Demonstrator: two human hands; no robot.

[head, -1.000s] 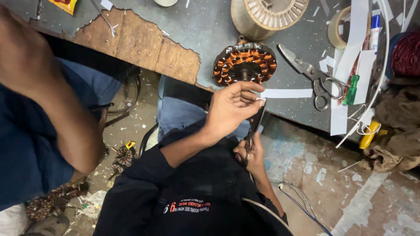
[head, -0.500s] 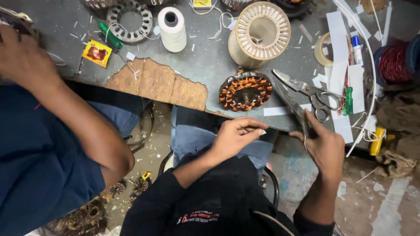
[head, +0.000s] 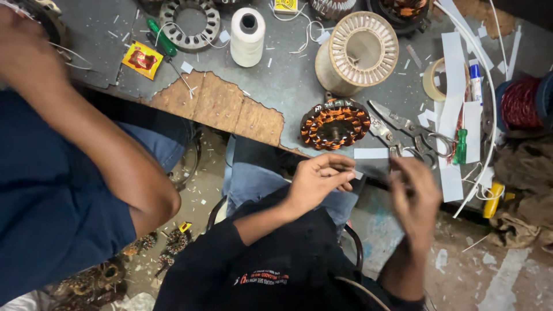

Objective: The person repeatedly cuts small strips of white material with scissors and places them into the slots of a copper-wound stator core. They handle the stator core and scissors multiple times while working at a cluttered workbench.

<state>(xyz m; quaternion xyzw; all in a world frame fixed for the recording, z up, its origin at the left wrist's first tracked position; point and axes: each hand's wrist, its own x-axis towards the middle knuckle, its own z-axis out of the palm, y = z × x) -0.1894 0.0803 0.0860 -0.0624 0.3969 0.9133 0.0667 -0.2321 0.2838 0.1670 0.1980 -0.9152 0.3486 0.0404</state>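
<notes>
Cluttered grey bench (head: 288, 86); at its edge, left hand (head: 317, 181) grip pinches something small, right hand (head: 412, 190) blurred, grip unclear.

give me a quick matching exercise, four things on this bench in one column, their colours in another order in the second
1. wound stator
2. thread cone
3. screwdriver handle by the tape strips
4. wire coil at the right edge

a. white
b. red
c. copper orange
d. green

Pairs: 1-c, 2-a, 3-d, 4-b
</notes>
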